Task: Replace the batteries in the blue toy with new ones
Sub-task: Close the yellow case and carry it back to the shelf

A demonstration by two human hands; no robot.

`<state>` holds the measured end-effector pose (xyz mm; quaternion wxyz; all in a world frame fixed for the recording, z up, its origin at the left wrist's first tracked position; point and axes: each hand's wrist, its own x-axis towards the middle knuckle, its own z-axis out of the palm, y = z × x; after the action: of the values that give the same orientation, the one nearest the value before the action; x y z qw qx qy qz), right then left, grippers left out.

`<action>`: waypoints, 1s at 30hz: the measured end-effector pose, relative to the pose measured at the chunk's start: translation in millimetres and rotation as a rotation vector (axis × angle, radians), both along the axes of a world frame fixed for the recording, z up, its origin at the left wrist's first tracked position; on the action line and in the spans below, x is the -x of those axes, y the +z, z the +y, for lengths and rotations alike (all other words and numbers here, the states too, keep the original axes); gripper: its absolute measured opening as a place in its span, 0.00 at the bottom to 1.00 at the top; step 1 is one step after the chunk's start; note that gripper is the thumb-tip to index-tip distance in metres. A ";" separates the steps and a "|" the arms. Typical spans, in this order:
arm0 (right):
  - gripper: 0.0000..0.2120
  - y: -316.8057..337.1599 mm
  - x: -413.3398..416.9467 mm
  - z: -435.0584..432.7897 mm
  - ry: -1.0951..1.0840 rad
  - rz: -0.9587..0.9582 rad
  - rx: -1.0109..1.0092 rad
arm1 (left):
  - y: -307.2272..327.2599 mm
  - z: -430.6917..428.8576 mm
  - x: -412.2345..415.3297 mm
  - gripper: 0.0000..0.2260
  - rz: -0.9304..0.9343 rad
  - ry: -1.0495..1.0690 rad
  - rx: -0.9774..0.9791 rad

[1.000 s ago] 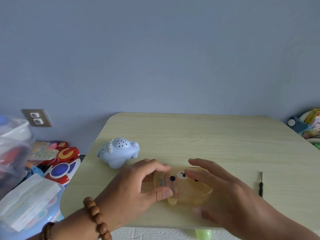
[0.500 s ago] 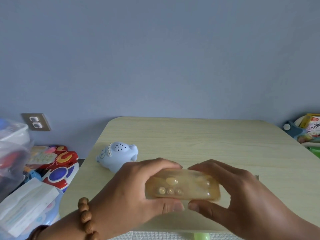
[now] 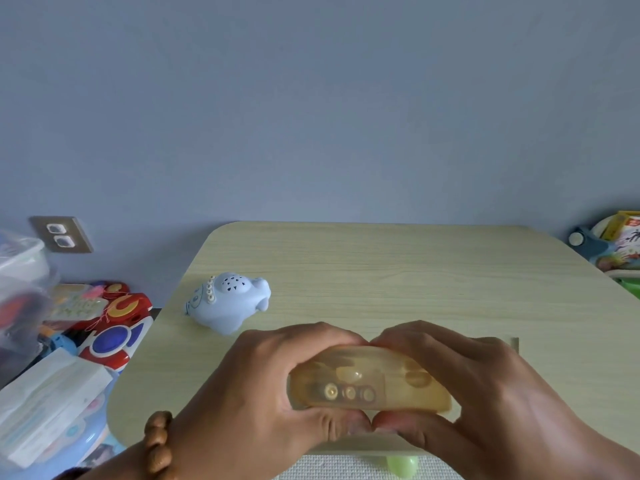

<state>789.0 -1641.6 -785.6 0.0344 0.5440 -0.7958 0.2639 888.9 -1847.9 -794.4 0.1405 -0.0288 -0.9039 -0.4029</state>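
Blue toy (image 3: 228, 304): far left on pale wood-grain table (image 3: 398, 271), well apart from hands. Left hand (image 3: 263, 386) and right hand (image 3: 485, 386): both curled round translucent amber case (image 3: 370, 382) above near edge, fingers over top, thumbs underneath. Bead bracelet (image 3: 159, 441) on left wrist. Plain blue-grey wall (image 3: 311, 116) behind, wall socket (image 3: 60, 234) low at left. Colourful toys (image 3: 114, 327) heaped on floor left of table

Far side: plain, matte blue-grey wall (image 3: 311, 116), softly and evenly lit. Far left, low on it: beige double outlet plate (image 3: 61, 234). Centre: pale wood-grain table (image 3: 398, 271) with rounded far corners; stands close to that wall. Left, lower down: piled colourful toys (image 3: 114, 323) beside a translucent plastic bin (image 3: 20, 268). Far right: more boxed clutter (image 3: 620, 247).
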 end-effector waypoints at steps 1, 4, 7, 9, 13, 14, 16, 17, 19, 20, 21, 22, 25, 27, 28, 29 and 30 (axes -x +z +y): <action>0.22 -2.6 0.7 -0.5 -0.002 -0.004 0.009 | -0.7 0.3 0.3 0.21 -0.013 0.007 -0.016; 0.23 -6.2 2.3 -2.8 -0.010 -0.044 0.044 | -3.4 -0.7 1.5 0.20 -0.050 0.005 -0.036; 0.24 -9.7 0.8 -2.8 0.002 -0.054 0.031 | -3.4 -2.5 3.3 0.20 -0.085 -0.003 -0.033; 0.25 -10.3 0.3 -2.9 -0.002 -0.023 0.019 | -3.3 -6.0 5.2 0.21 -0.141 -0.029 -0.060; 0.26 -4.1 4.2 2.0 -0.067 0.154 0.060 | -8.2 -11.1 12.9 0.35 -0.308 -0.136 -0.449; 0.26 -3.3 4.1 2.3 -0.086 0.184 0.060 | -8.7 -11.7 14.9 0.36 -0.328 -0.142 -0.572; 0.27 0.1 2.7 2.7 -0.111 0.189 0.048 | -11.5 -15.2 19.4 0.34 -0.308 -0.155 -0.693; 0.28 1.5 2.4 2.8 -0.097 0.160 0.013 | -11.7 -16.7 20.5 0.32 -0.311 -0.166 -0.705; 0.32 -1.2 2.7 6.2 -0.080 0.063 -0.098 | -12.4 -19.4 20.9 0.29 -0.325 -0.176 -0.638; 0.35 -2.2 6.1 11.0 -0.126 -0.012 -0.153 | -13.3 -20.6 20.8 0.28 -0.326 -0.166 -0.605; 0.39 -2.5 9.8 19.0 -0.204 -0.104 -0.178 | -14.7 -21.9 19.7 0.29 -0.327 -0.149 -0.587; 0.40 -1.6 12.3 27.9 -0.304 -0.209 -0.124 | -16.1 -23.4 18.8 0.30 -0.321 -0.134 -0.583; 0.38 -14.0 22.0 54.5 -0.749 -0.201 0.162 | -19.6 -26.3 15.1 0.36 -0.291 -0.110 -0.589; 0.36 -19.8 27.0 57.2 -0.982 -0.163 -0.050 | -20.3 -26.5 14.6 0.37 -0.282 -0.119 -0.612; 0.35 -23.9 27.9 56.1 -1.023 -0.171 -0.187 | -20.6 -26.7 14.8 0.37 -0.281 -0.120 -0.626; 0.34 -28.4 28.5 53.6 -1.042 -0.186 -0.276 | -20.2 -26.2 15.2 0.36 -0.282 -0.120 -0.637; 0.32 -31.5 28.3 49.9 -1.053 -0.199 -0.301 | -19.7 -25.8 15.3 0.35 -0.282 -0.118 -0.638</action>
<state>760.7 -1591.7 -817.1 0.0085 0.0443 -0.9885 0.1447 873.6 -1873.7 -814.1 -0.0073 0.0204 -0.7400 -0.6723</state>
